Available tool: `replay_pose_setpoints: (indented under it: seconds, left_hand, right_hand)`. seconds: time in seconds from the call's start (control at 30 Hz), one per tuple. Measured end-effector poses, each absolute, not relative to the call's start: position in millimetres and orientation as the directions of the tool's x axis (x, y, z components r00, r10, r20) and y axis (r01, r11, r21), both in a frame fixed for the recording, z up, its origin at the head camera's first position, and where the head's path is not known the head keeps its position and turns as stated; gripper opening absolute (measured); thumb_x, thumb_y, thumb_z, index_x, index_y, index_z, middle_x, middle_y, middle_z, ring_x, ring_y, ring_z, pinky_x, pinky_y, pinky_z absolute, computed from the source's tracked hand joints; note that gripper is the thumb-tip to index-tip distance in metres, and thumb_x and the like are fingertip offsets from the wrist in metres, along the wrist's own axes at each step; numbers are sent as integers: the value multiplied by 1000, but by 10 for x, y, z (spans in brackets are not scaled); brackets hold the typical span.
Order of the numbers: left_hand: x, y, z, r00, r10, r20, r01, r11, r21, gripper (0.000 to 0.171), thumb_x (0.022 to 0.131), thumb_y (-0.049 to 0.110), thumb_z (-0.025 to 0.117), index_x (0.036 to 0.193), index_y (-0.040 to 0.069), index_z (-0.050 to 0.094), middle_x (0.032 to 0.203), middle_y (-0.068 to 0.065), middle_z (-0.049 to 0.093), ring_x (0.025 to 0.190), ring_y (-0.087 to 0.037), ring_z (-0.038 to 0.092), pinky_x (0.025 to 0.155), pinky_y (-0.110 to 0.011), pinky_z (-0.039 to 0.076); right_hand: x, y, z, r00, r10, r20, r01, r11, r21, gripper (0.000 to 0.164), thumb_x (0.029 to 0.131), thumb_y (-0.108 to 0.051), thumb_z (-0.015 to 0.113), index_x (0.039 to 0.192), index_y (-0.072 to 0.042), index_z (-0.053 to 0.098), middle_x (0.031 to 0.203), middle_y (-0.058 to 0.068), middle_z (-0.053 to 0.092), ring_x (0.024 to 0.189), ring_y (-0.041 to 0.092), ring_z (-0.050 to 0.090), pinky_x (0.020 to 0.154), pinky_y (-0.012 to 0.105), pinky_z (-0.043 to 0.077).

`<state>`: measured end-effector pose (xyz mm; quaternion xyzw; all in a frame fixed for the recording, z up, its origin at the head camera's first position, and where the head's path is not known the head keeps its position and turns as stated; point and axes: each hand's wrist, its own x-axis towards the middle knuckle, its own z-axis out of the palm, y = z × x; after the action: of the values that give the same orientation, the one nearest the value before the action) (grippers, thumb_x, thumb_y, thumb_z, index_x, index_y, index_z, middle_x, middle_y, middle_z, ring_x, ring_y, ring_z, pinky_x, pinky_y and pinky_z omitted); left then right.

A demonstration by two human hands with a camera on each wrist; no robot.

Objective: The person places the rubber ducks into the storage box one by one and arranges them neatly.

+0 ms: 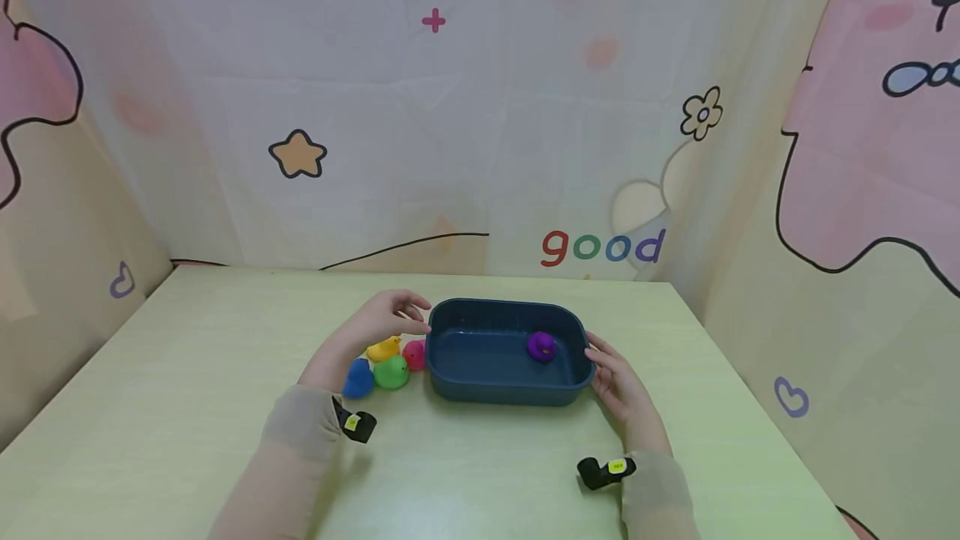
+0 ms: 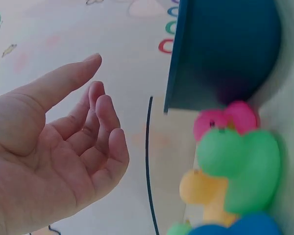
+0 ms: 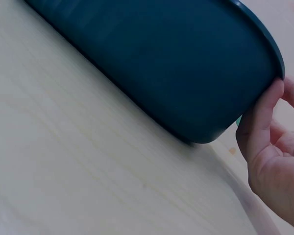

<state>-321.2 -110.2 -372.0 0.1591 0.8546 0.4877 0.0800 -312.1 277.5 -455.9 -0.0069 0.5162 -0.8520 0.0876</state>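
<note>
A dark blue oblong basin [image 1: 487, 394] sits on the table with a purple rubber duck [image 1: 541, 347] inside, toward its right end. My right hand [image 1: 621, 382] touches the basin's right end, fingertips at the outer wall just under the rim [image 3: 272, 49]. To the left of the basin, my left hand [image 1: 386, 315] hovers with loosely bent fingers, holding nothing; its palm [image 2: 63, 156] shows bare in the left wrist view. Beside and below that hand cluster a yellow duck [image 1: 384, 348], a pink duck [image 1: 414, 355], a green duck [image 1: 392, 372] and a blue duck [image 1: 358, 379].
The pale table [image 1: 465, 473] runs back to a printed cloth wall [image 1: 480, 148], with similar cloth at both sides. Black wrist cameras [image 1: 356, 423] are strapped over the sleeves. The pink duck lies close against the basin's left end.
</note>
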Motion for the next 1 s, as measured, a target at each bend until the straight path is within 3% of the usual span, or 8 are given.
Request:
replay_pose_setpoints:
  seconds: [0.17, 0.37, 0.6, 1.0]
  left_hand:
    - [-3184, -1265, -3783, -946, 324, 14, 178, 481, 858, 40, 89, 16, 70, 124, 0, 59, 108, -16, 64, 95, -24, 61, 90, -43, 52]
    - [-3116, -1480, -3884, -962, 273, -20, 132, 527, 840, 49, 86, 15, 73, 127, -5, 56, 116, -22, 62, 104, -30, 60, 89, -36, 52]
    - [-3026, -1659, -4019, -975, 203, -88, 38, 545, 837, 55, 84, 15, 76, 130, -6, 54, 125, -26, 58, 112, -36, 56, 98, -50, 47]
    - [-2989, -1708, -4165, -952, 159, -261, -98, 650, 754, 64, 73, 15, 85, 123, -7, 51, 118, -23, 54, 103, -31, 52, 89, -41, 48]
  right_hand:
    - [-3098, 2795, -4567, -986, -146, -75, 135, -465, -875, 35, 101, 0, 39, 107, -21, 66, 91, -5, 68, 70, 2, 64, 66, 12, 53]
    - [-3092, 2787, -4587, -986, -155, -66, 129, -445, -886, 34, 102, 0, 38, 108, -22, 63, 91, -6, 68, 71, 1, 63, 66, 13, 52]
    - [-3125, 2766, -4584, -987, -129, -99, 148, -459, -876, 30, 101, 1, 40, 108, -19, 62, 91, -5, 67, 69, 2, 62, 63, 12, 51]
    - [-3117, 2772, -4567, -985, -143, -92, 149, -460, -875, 35, 102, 0, 39, 106, -21, 66, 91, -5, 68, 70, 2, 63, 65, 13, 53]
